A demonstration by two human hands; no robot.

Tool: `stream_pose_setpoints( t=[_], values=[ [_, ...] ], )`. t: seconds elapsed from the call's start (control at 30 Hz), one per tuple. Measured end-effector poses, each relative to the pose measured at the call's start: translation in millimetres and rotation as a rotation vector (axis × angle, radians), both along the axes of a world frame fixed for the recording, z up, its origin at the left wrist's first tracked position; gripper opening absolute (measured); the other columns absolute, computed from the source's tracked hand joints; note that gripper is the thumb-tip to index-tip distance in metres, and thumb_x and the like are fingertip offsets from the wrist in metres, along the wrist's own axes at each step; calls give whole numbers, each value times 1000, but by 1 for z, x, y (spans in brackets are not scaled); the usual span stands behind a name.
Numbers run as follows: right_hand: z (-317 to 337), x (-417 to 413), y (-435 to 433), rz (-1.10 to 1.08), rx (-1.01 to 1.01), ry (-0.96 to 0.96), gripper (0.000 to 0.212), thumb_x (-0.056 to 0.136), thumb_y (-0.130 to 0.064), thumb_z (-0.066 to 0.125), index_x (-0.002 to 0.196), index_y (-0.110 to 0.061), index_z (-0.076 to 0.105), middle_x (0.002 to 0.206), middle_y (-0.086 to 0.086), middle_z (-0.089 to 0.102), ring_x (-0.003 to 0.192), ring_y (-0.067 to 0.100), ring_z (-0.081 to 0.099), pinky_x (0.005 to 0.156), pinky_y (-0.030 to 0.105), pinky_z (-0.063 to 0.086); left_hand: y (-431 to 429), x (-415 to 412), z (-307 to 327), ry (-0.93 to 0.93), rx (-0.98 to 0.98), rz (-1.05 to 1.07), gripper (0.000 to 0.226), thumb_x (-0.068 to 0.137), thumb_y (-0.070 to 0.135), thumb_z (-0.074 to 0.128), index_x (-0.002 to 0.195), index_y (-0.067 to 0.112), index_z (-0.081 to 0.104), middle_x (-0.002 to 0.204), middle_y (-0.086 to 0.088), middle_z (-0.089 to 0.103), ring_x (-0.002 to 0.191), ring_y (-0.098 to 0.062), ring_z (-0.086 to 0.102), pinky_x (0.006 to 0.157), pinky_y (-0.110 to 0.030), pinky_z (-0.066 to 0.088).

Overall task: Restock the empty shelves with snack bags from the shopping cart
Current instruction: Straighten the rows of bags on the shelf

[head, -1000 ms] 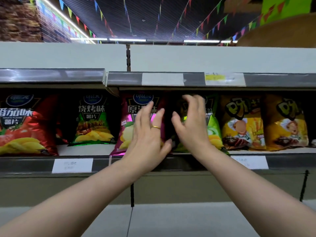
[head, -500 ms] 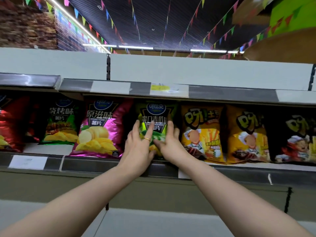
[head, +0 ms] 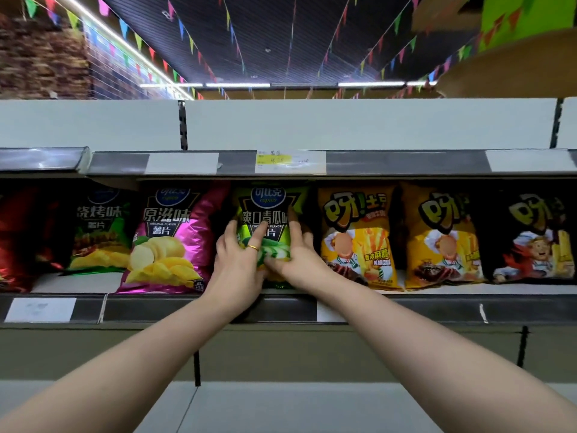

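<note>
Right now my left hand [head: 239, 264] lies with fingers spread flat against the crinkly foil front of the green cucumber bag [head: 268, 210], while my right hand [head: 301, 257] pinches its right edge, thumb across the front. The bag stands upright on the shelf [head: 406, 303], squeezed between a glossy magenta bag [head: 175, 242] and a yellow fries bag [head: 359, 239]. A gold ring [head: 253, 248] bands one left finger.

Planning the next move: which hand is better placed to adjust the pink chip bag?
Probably the left hand: it rests on the green bag at its left edge, beside the pink bag; the right hand is on the far side.
</note>
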State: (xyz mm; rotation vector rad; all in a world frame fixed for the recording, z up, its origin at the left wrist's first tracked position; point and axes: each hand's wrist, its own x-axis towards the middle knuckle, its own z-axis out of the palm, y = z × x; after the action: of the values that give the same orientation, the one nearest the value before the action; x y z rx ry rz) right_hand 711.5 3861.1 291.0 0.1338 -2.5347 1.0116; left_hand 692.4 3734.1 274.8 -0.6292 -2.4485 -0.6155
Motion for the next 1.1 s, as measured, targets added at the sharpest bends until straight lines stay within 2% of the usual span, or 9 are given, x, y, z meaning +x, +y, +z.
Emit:
stream_pose_setpoints(
  t=[0.13,0.23,0.37,0.47,0.57,0.63,0.7,0.83,1.1],
  values=[
    [2,6,2,-41,74,51,88,87,-28,62,150,-19,1,147,14,14,139,32,21,111,35,25,1,2,4,46,-39,-15,84,86,16,56,151,29,4,153,-20,-10,142,-34,-8,116,-45,4],
    [3,9,3,-84,23,175,81,85,-23,62,148,-12,13,145,14,21,137,29,23,110,33,25,3,5,3,86,-41,-87,87,84,21,60,151,27,6,154,-16,-10,141,-30,-9,116,-44,2],
    [6,18,11,-174,-78,460,57,87,-13,59,137,-4,34,133,12,36,124,22,38,95,17,28,9,9,0,218,-73,-154,81,84,23,60,151,23,14,155,-15,-10,140,-28,-10,117,-45,2],
    [12,26,31,-334,-67,673,49,85,-11,59,128,1,42,124,16,40,114,28,42,98,36,37,21,14,1,296,-101,-216,78,85,23,61,151,17,19,155,-17,-4,138,-24,-10,117,-44,3],
    [18,29,58,-546,152,462,52,91,-33,53,133,-5,39,127,21,38,121,34,34,103,42,26,42,22,5,355,-119,-289,76,86,22,63,149,8,23,155,-20,6,139,-25,-3,117,-45,8],
    [15,30,74,-613,432,211,52,93,-46,43,132,-12,41,128,21,38,124,36,30,106,47,22,61,29,6,327,-160,-299,76,90,25,56,151,8,13,156,-17,-2,143,-27,-6,119,-38,2],
    [9,29,84,-588,604,97,48,95,-49,37,130,-17,42,129,17,38,126,34,28,107,52,19,79,31,5,279,-188,-280,77,94,29,49,151,10,1,156,-12,-12,144,-25,-14,117,-30,-7],
    [7,29,101,-540,639,92,47,97,-46,34,133,-17,39,130,16,39,124,33,31,106,50,22,107,29,10,156,-246,-152,80,96,34,45,150,12,-10,156,-15,-15,145,-30,-14,116,-34,-8],
    [14,20,107,-434,568,25,43,97,-45,37,127,-15,44,126,17,45,120,33,37,99,42,30,122,24,9,0,-242,-29,76,96,36,45,152,11,0,154,-15,-2,145,-32,-5,117,-35,-2]
  ],
)
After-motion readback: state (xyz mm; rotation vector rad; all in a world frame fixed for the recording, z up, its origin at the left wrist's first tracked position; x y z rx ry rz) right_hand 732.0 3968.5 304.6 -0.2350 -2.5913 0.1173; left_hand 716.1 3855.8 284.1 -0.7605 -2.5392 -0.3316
